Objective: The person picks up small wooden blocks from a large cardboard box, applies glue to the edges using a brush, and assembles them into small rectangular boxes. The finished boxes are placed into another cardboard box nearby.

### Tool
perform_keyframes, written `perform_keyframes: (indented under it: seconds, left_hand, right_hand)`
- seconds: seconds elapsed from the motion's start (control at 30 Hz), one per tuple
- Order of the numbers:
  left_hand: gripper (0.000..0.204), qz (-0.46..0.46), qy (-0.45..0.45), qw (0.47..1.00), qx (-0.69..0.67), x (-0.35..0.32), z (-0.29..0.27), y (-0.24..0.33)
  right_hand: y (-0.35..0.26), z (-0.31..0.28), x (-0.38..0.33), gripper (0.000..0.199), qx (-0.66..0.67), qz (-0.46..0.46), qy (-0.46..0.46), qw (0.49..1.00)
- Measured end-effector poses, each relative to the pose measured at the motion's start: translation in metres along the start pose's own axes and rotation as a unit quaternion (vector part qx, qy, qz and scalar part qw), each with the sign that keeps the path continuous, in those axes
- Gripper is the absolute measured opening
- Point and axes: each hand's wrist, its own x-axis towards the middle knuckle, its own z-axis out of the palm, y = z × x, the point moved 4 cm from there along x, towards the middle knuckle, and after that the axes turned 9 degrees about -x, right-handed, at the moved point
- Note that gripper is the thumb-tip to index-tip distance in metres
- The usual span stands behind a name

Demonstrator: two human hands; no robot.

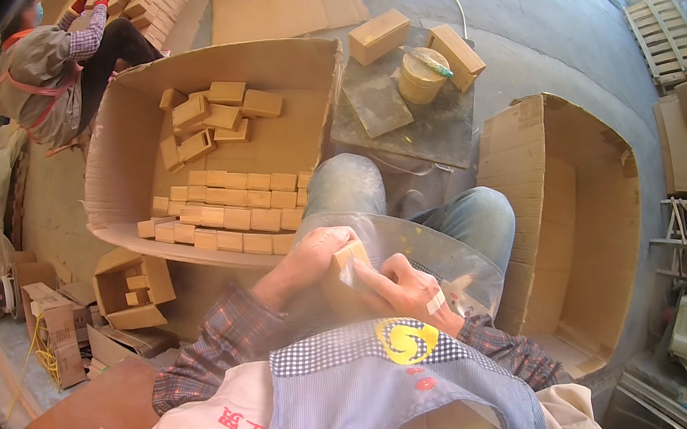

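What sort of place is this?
Probably a small workshop for wooden goods, going by the large open carton with rows of wood-coloured blocks, a similar block in the left hand, and a gloved co-worker beside a stack of more.

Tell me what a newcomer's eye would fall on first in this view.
Probably the big cardboard box left of centre, with light wooden pieces in rows along its near side and a loose heap beyond. Next, near the centre, the left grip holding one wooden piece, the right grip close against it. The red board stands out at lower left.
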Motion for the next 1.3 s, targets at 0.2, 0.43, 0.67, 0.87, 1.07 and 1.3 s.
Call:
perform_keyframes:
  seconds: [0.2,0.43,0.67,0.87,1.07,1.3]
  left_hand:
    - [0.044,-0.021,0.012,0.999,-0.028,0.0,0.0,-0.004]
    - [0.043,-0.003,0.003,1.0,0.015,-0.001,-0.002,-0.003]
    - [0.042,0.157,0.032,0.974,0.158,-0.005,-0.002,0.002]
    - [0.043,0.003,-0.009,1.0,0.017,0.0,-0.002,0.0]
    - [0.043,-0.006,-0.024,0.999,0.031,0.002,0.003,0.007]
    - [0.04,0.088,0.003,0.984,0.153,0.003,0.0,0.007]
  right_hand:
    - [0.004,0.007,-0.004,0.052,0.07,-0.017,0.025,0.997]
    - [0.008,0.01,-0.006,0.047,0.124,0.005,0.006,0.992]
    - [0.013,0.01,-0.008,0.049,0.15,0.044,-0.022,0.987]
    - [0.027,-0.008,-0.038,0.052,0.192,0.131,-0.008,0.973]
    - [0.034,0.006,-0.025,0.026,0.285,0.281,-0.084,0.913]
    - [0.032,0.027,0.015,0.047,0.272,0.269,-0.057,0.922]
